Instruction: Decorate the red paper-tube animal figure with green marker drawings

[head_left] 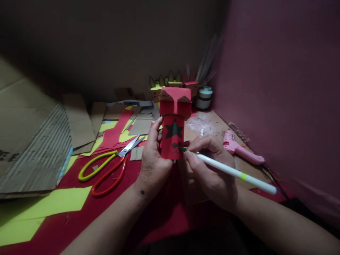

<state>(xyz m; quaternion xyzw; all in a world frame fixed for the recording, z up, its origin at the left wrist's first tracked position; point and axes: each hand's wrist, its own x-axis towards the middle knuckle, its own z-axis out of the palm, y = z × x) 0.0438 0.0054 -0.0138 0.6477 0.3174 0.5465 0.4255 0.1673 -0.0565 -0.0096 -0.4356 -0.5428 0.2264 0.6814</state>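
My left hand [154, 156] is closed round a red cardboard figure [172, 141], holding it upright. The figure has a boxy top with two brown cardboard flaps and a red body below. A dark star [174, 129] is on the body, with a small dark drawn shape and a curved outline under it. My right hand [209, 163] grips a white marker pen [233, 170] with a light green band. Its dark green tip meets the body at the drawn shape, or lies very close to it.
Scissors [123, 153] with one yellow and one red handle lie left of my hands. Paper and cardboard scraps [117, 129] spread behind them. A cardboard box [29, 141] stands far left. At right is a pink glue gun [243, 150]; a white jar [204, 97] and similar figures [174, 84] stand behind.
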